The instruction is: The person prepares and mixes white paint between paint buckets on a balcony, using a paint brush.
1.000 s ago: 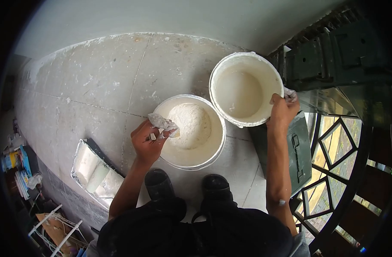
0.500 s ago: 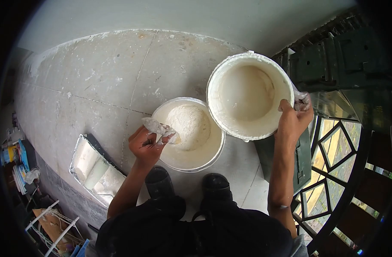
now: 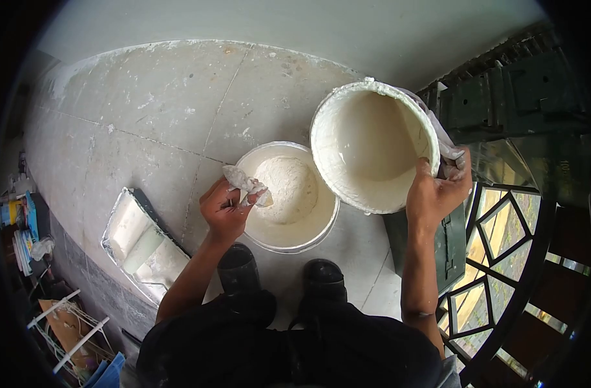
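My right hand (image 3: 441,187) grips the right rim of a white bucket (image 3: 331,184), thumb over the inner wall. Thin milky liquid lies inside this bucket, which tips toward the left. Its lower left rim overlaps a second white bucket (image 3: 324,233) on the floor. In that second one is a mound of off-white powder (image 3: 289,184). My left hand (image 3: 223,210) is closed on a crumpled whitish rag (image 3: 242,179), smeared with white, at the left rim of the powder bucket. Whitish crumpled sheeting (image 3: 441,136) shows behind my right hand.
A white-crusted paint tray (image 3: 140,239) lies on the floor at left. Dark green cases (image 3: 508,97) stand at right, with another green case (image 3: 447,252) below the raised bucket. My dark shoes (image 3: 324,278) are just below the buckets. A metal grille (image 3: 502,239) is at lower right.
The right-hand bucket has tipped further left, and its liquid has shifted within it. My left hand stays by the powder bucket with the rag. The view has moved slightly.
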Demonstrator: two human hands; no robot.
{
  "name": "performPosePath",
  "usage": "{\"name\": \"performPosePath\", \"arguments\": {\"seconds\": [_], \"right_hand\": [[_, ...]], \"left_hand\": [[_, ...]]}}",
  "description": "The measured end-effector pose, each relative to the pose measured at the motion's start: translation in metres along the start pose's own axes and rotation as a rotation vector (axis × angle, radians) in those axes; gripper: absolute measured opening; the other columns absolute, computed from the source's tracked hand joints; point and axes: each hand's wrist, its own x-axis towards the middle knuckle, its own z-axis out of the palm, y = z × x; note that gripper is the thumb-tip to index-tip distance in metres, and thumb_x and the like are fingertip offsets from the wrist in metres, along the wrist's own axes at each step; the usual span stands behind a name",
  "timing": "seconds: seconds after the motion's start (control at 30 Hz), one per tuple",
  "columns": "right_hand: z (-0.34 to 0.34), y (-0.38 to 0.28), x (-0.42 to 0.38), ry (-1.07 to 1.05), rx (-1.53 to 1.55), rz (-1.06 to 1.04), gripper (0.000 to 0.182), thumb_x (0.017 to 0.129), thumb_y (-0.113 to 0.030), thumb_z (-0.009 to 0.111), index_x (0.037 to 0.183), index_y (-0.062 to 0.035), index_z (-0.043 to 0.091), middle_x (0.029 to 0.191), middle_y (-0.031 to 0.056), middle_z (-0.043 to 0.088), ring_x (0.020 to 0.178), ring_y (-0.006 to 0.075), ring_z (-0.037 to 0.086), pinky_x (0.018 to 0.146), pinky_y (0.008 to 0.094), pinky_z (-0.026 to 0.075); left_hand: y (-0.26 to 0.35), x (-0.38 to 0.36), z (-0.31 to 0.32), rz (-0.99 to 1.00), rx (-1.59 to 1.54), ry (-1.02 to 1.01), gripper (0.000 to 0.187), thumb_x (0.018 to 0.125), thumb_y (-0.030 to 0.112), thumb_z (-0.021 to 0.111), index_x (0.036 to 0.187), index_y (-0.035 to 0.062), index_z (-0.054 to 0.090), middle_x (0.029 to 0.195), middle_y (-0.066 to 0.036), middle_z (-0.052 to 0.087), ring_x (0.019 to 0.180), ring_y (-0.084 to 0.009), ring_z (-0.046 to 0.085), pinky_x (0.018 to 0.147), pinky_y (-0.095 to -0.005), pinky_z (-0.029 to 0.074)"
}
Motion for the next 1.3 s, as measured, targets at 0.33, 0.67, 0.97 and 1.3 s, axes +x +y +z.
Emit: {"name": "performPosePath", "arguments": {"seconds": [0.33, 0.67, 0.97, 1.3], "right_hand": [[0.002, -0.013, -0.005, -0.036, -0.010, -0.072, 0.022, 0.069, 0.015, 0.054, 0.089, 0.0048, 0.050, 0.088, 0.0090, 0.061, 0.082, 0.0111, 0.058, 0.077, 0.0223, 0.047], [0.005, -0.019, -0.013, -0.035, -0.024, -0.136, 0.025, 0.070, 0.014, 0.057, 0.094, 0.0063, 0.051, 0.091, 0.0107, 0.061, 0.084, 0.0131, 0.059, 0.079, 0.0241, 0.047], [-0.001, -0.022, -0.019, -0.093, -0.097, -0.205, 0.028, 0.072, 0.012, 0.058, 0.099, 0.0074, 0.051, 0.093, 0.0117, 0.061, 0.086, 0.0144, 0.059, 0.080, 0.0256, 0.047], [-0.004, -0.022, -0.026, -0.133, -0.073, -0.260, 0.027, 0.072, 0.007, 0.058, 0.097, 0.0075, 0.048, 0.093, 0.0129, 0.059, 0.086, 0.0145, 0.058, 0.078, 0.0243, 0.046]], "left_hand": [[0.009, 0.005, 0.003, 0.051, -0.022, 0.023, 0.016, 0.070, 0.000, 0.079, 0.079, -0.0044, 0.066, 0.077, -0.008, 0.064, 0.052, -0.0043, 0.045, 0.046, -0.0207, 0.035], [0.010, 0.008, 0.001, 0.059, 0.021, -0.011, 0.020, 0.070, 0.000, 0.080, 0.083, -0.0030, 0.064, 0.074, -0.008, 0.063, 0.051, -0.0057, 0.048, 0.047, -0.0221, 0.037], [0.007, 0.007, -0.006, 0.087, 0.061, -0.093, 0.020, 0.071, -0.008, 0.074, 0.088, -0.0068, 0.065, 0.088, -0.011, 0.067, 0.063, -0.0078, 0.058, 0.056, -0.0232, 0.046], [-0.001, 0.004, -0.005, 0.090, 0.028, -0.092, 0.019, 0.072, -0.010, 0.073, 0.088, -0.0090, 0.065, 0.087, -0.010, 0.065, 0.068, -0.0085, 0.058, 0.057, -0.0227, 0.046]]}}
